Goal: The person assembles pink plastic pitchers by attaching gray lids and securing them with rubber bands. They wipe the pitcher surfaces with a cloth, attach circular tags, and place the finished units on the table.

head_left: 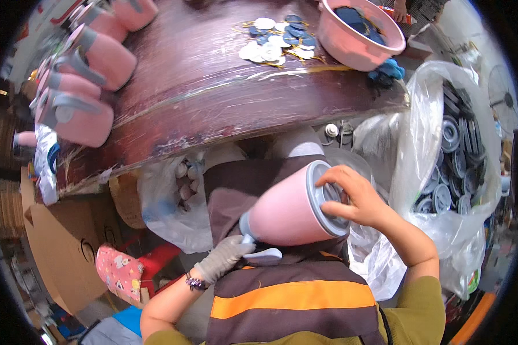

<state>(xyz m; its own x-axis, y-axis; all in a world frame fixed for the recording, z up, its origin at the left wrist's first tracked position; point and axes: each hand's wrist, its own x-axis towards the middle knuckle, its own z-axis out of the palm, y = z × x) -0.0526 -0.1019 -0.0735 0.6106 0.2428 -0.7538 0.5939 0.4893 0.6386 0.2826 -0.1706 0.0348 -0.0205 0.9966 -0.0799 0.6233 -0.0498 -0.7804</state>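
Observation:
A pink jug (285, 207) lies tilted across my lap, its narrow grey neck toward the left and its wide end toward the upper right. A grey round disc (330, 199) covers that wide end. My right hand (354, 195), bare, has its fingers bent onto the disc, the fingertips in its recessed middle. At the narrow end, my left hand (229, 257) in a grey glove is closed around the neck. Beside it a pale grey handle (263, 257) sticks out below the jug. The left fingertips are partly hidden.
Several pink jugs (77, 118) stand at the left of the dark red table (213, 109). White and dark round tags (270, 49) lie near a pink basin (351, 40). On the right, a plastic bag (411, 167) holds grey discs (457, 155). A cardboard box (57, 253) stands at left.

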